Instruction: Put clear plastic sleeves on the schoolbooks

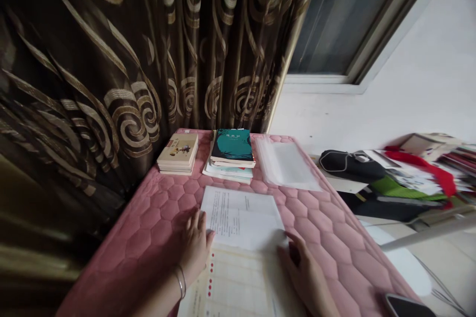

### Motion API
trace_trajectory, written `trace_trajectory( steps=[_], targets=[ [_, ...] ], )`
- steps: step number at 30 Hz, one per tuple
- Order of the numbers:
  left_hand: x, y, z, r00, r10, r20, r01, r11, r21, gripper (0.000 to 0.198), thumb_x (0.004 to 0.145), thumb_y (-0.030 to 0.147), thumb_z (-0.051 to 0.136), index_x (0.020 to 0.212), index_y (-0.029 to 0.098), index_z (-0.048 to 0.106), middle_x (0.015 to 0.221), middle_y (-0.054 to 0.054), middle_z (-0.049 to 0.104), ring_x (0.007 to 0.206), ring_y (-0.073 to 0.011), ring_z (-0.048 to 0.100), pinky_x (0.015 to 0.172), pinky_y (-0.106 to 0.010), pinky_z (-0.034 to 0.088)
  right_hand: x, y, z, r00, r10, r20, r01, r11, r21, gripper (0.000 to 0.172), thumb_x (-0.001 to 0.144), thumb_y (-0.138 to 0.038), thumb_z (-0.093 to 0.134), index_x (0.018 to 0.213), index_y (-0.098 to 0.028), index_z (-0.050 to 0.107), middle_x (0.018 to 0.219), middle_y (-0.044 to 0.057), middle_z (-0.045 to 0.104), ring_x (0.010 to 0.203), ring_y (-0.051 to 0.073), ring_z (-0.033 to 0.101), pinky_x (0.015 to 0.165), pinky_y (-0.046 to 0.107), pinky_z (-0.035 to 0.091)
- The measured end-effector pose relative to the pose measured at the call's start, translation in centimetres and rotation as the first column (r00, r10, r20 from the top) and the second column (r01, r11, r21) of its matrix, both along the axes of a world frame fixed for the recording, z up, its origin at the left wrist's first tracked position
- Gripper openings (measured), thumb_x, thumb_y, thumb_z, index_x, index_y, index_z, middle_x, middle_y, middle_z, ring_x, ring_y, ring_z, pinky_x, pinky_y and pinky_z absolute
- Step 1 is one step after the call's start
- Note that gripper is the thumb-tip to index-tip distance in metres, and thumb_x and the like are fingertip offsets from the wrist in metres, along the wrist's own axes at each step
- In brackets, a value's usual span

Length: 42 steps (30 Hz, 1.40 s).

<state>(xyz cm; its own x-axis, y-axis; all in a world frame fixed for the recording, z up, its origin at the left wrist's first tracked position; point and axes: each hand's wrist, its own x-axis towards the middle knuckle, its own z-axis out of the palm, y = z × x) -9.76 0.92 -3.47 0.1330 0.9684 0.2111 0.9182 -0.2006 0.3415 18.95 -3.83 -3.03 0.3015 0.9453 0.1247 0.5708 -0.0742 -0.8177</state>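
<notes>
And here we are at the pink quilted pad! The left hand sits open, fingers loosely spread, resting on the quilting, with its thumb right up against the left edge of a printed sheet of paper. It isn't gripping anything. Two thin bangles circle that wrist (a nice bit of shine in this dim corner). Over on the other side, the right hand comes in with its fingers curved at the sheet's lower right corner. It's touching there, but whether it actually has a pinch on the paper, I can't tell from this angle.

The printed sheet lies flat between the two hands, on top of a lined page with a column of red dots, and that page runs down out of view. Up ahead, three items line the far edge of the pad. A stack of small books sits on the left, a teal-covered book tops a pile in the middle, and a clear plastic sleeve lies flat on the right.

A brown swirled curtain hangs down the left side, and a phone lies at the pad's near right corner. Off to the right, a black bag and a red ribbon sit among piled papers.
</notes>
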Motion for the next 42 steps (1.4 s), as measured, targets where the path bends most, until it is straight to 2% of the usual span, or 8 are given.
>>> trace_trajectory(
  steps=[11,18,21,26,31,36,39,42],
  targets=[
    [0.5,1.4,1.0,0.988,0.094,0.124,-0.103,0.992,0.069,0.025,0.087,0.018,0.049,0.110,0.019,0.058,0.143,-0.014,0.040,0.132,-0.0299,0.041,0.105,-0.050,0.041,0.2,2.6,0.6,0.992,-0.089,0.087,0.099,0.988,-0.115,0.037,0.080,-0.048,0.043,0.103,-0.022,0.053,0.073,0.003,0.070,0.067,0.023,0.067,0.058,0.032,0.048],
    [3.1,-3.3,3.0,0.896,-0.429,-0.117,0.424,0.903,-0.065,0.057,0.090,0.031,0.048,0.145,0.026,0.033,0.155,-0.003,0.029,0.142,-0.0260,0.026,0.115,-0.050,0.028,-0.2,2.3,0.1,0.886,-0.038,0.463,0.051,0.999,-0.016,0.040,0.091,-0.037,0.032,0.111,-0.015,0.060,0.108,0.017,0.066,0.099,0.029,0.062,0.083,0.043,0.048],
    [3.5,-3.7,2.8,0.893,-0.431,-0.134,0.420,0.902,-0.097,0.061,0.092,0.036,0.043,0.149,0.024,0.024,0.157,-0.005,0.021,0.143,-0.0268,0.023,0.116,-0.051,0.025,-2.5,1.2,-0.3,0.769,0.123,0.627,-0.170,0.985,0.014,0.044,0.092,-0.032,0.034,0.128,-0.017,0.056,0.134,0.015,0.055,0.124,0.032,0.048,0.097,0.050,0.042],
    [3.2,-3.1,2.3,0.904,-0.396,-0.164,0.384,0.918,-0.103,0.064,0.088,0.032,0.048,0.148,0.020,0.029,0.156,-0.006,0.021,0.143,-0.0265,0.023,0.116,-0.047,0.026,-7.1,-0.2,-0.8,0.570,0.517,0.639,-0.595,0.796,-0.113,0.054,0.096,-0.038,0.035,0.147,-0.021,0.032,0.151,0.005,0.034,0.141,0.025,0.028,0.114,0.048,0.026],
    [-1.1,-2.5,0.7,0.970,-0.217,-0.112,0.210,0.975,-0.071,0.060,0.091,0.042,0.042,0.143,0.013,0.038,0.153,-0.013,0.029,0.141,-0.0272,0.028,0.114,-0.045,0.031,-3.5,-0.3,-1.0,0.697,0.426,0.577,-0.382,0.901,-0.204,0.057,0.095,-0.047,0.034,0.142,-0.016,0.043,0.149,0.011,0.036,0.137,0.028,0.034,0.114,0.052,0.025],
    [-4.9,-1.8,-0.8,0.977,-0.100,0.188,0.111,0.993,-0.050,0.055,0.087,0.040,0.046,0.137,0.017,0.045,0.147,-0.014,0.042,0.138,-0.0283,0.034,0.112,-0.047,0.032,0.4,-0.2,-0.6,0.925,0.219,0.311,-0.210,0.976,-0.062,0.054,0.090,-0.046,0.039,0.131,-0.014,0.054,0.141,0.013,0.049,0.134,0.026,0.041,0.113,0.046,0.031],
    [-4.5,-0.9,-0.2,0.859,-0.001,0.511,0.064,0.992,-0.106,0.056,0.081,0.036,0.052,0.134,0.018,0.043,0.139,-0.015,0.050,0.131,-0.0279,0.045,0.108,-0.046,0.037,0.6,1.3,0.1,0.995,-0.003,-0.098,0.001,1.000,-0.015,0.060,0.082,-0.052,0.050,0.126,-0.012,0.053,0.128,0.017,0.059,0.118,0.028,0.057,0.096,0.041,0.049],
    [-3.3,0.4,1.0,0.645,0.153,0.749,0.009,0.978,-0.207,0.064,0.069,0.033,0.061,0.128,0.015,0.043,0.114,-0.014,0.064,0.108,-0.0273,0.061,0.096,-0.044,0.046,0.8,3.8,1.5,0.877,-0.172,-0.448,0.128,0.984,-0.127,0.066,0.068,-0.052,0.068,0.119,-0.012,0.057,0.112,0.016,0.068,0.098,0.028,0.067,0.078,0.035,0.056]
  ],
)
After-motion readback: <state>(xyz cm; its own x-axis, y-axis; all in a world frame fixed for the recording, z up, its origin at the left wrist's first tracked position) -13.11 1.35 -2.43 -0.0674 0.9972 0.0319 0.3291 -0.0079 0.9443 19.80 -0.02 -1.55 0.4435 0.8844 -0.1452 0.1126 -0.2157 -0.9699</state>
